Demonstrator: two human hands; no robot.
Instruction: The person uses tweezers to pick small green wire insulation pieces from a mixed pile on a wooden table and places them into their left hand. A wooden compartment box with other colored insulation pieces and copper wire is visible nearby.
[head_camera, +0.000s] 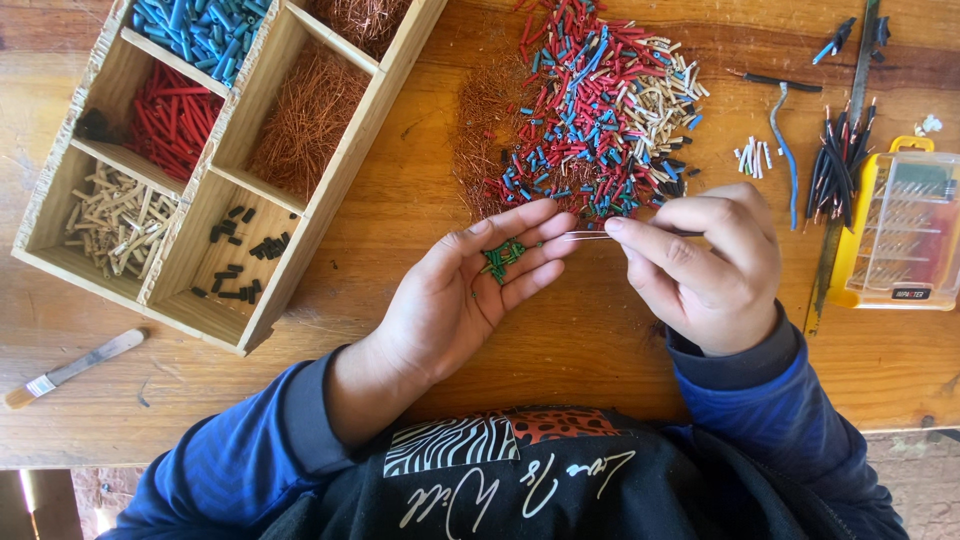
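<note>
We judged the small green sleeve pieces (503, 256) might spill, since our left hand (470, 290) lay cupped half open, palm up, beneath them. Our right hand (705, 265) pinched closed on slim metal tweezers (590, 236), tips touching the left fingertips. Beyond lay the mixed heap of red, blue and beige sleeve offcuts (600, 100).
</note>
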